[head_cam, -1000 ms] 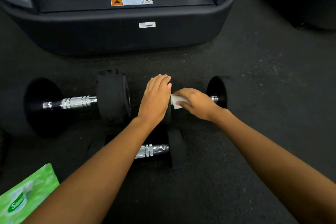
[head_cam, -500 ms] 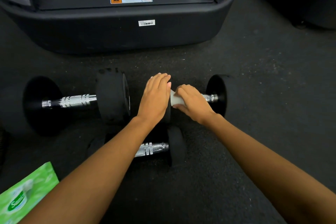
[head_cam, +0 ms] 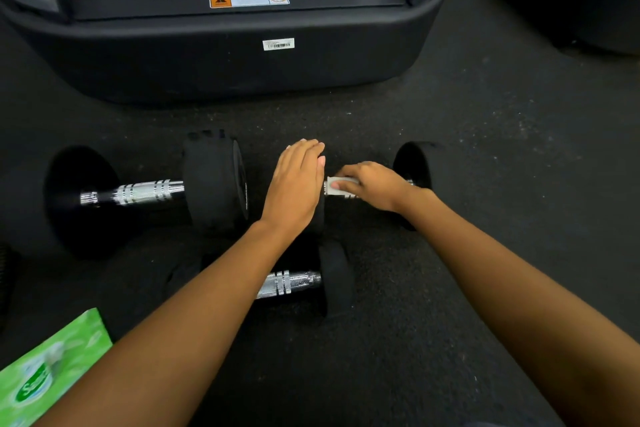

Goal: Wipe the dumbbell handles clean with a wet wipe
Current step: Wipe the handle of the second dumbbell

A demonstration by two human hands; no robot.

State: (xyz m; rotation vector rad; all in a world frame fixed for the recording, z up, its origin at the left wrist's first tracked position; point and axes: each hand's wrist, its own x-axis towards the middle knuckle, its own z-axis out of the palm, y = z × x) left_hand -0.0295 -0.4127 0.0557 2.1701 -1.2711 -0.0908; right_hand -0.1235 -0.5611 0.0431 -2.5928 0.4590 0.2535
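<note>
Steadying far right dumbbell (head_cam: 414, 166) with flat left hand (head_cam: 294, 184), gripping wet wipe (head_cam: 337, 184) round its handle (head_cam: 410, 182) with right hand (head_cam: 374, 185). Could roll if easing off that press.

The left grip (head_cam: 294, 184) and right grip (head_cam: 372, 185) are bare hands with short nails; behind them the left forearm (head_cam: 194, 315) and right forearm (head_cam: 502, 274) run bare to the frame's edge.

- Left hand (head_cam: 294, 185) rests flat on a dumbbell's (head_cam: 414, 166) near weight.
- Right hand (head_cam: 375, 185) grips a wipe (head_cam: 341, 183) around its handle.
- Two other dumbbells (head_cam: 145, 192) lie nearby.
</note>
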